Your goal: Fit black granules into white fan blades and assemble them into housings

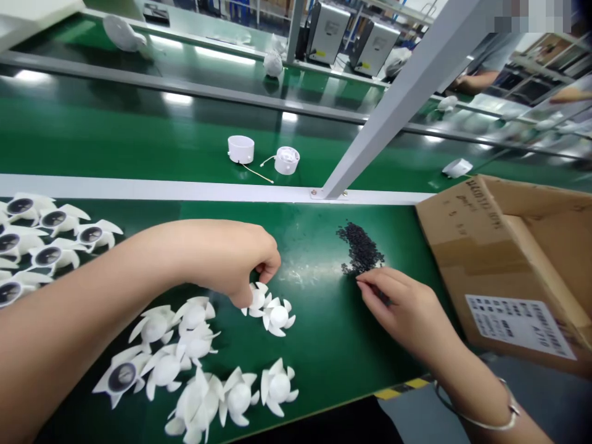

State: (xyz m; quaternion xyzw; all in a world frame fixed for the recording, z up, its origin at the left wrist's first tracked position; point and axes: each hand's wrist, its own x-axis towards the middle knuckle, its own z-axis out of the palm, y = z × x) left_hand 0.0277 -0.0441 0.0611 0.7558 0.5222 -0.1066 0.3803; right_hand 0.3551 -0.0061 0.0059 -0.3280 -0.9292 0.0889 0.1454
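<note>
My left hand (pixel 250 262) reaches over the green table, thumb and fingers closed round a small white fan blade wheel (pixel 259 297). A second fan blade wheel (pixel 279 316) lies right beside it. On the right, my right hand (pixel 404 302) is pinched at the near edge of a heap of tiny black parts (pixel 362 248). Whatever is between those fingertips is too small to make out. Below my left forearm lie several more white fan blade wheels (pixel 194 342), one of them showing a dark round centre (pixel 122 377).
More fan blade wheels with dark centres (pixel 52 256) cover the left side. An open cardboard box (pixel 481 246) stands at the right, and a slanting grey post (pixel 393 105) rises from the white rail (pixel 185 189). Two white round housings (pixel 241 150) sit on the green belt behind.
</note>
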